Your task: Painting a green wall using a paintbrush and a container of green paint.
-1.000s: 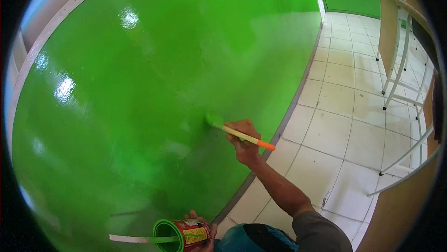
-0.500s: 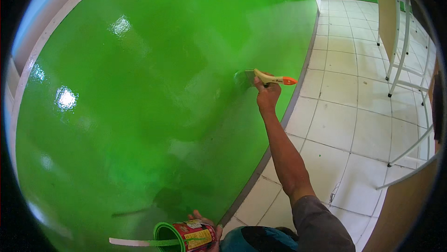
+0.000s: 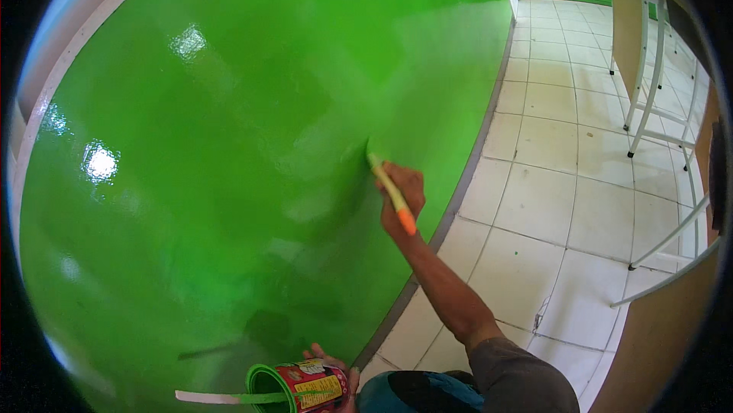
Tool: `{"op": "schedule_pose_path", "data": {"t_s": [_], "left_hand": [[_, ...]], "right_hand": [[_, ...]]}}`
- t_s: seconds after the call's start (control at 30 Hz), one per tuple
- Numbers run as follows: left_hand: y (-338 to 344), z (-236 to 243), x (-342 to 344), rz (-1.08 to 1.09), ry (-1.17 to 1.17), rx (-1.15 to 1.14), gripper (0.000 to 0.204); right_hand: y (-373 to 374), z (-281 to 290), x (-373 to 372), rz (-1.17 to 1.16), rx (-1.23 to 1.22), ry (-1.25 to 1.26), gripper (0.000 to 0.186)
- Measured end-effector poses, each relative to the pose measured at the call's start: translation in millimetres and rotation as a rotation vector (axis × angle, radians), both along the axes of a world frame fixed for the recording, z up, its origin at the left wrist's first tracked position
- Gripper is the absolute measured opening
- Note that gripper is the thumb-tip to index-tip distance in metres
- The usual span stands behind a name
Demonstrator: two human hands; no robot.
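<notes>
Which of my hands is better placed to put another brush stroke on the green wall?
Your right hand, most likely: it grips the brush with its bristle end at the green wall. Your left hand is lower down, taken up with the paint can.

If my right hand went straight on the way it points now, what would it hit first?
The glossy green wall. The paintbrush in your right hand leads, its tip seemingly at the surface, though actual contact is hard to tell.
</notes>
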State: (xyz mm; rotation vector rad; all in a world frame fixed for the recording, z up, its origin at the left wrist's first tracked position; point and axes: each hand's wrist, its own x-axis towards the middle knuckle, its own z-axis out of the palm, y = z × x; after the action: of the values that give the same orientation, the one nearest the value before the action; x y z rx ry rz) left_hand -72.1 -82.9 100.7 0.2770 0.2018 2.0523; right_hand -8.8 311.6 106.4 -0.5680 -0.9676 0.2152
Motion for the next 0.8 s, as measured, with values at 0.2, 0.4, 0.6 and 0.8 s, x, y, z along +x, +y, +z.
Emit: {"op": "schedule_pose_path", "data": {"t_s": [0.2, 0.4, 0.6, 0.8], "left_hand": [[-4.5, -22.9, -17.4, 0.027, -0.415, 0.115, 0.070], [33.2, 29.1, 25.1, 0.091, 0.167, -0.319, 0.070], [37.8, 9.5, 1.4, -0.244, -0.090, 0.177, 0.071], [43.5, 9.0, 4.4, -0.127, -0.064, 0.043, 0.071]], "right_hand": [[-49.4, -18.6, 15.2, 0.339, 0.121, -0.135, 0.022], [60.9, -17.6, 47.3, 0.531, -0.337, 0.114, 0.037], [167.7, -0.4, 86.2, 0.523, -0.380, 0.251, 0.035], [223.2, 2.1, 117.5, 0.420, -0.386, 0.401, 0.032]]}}
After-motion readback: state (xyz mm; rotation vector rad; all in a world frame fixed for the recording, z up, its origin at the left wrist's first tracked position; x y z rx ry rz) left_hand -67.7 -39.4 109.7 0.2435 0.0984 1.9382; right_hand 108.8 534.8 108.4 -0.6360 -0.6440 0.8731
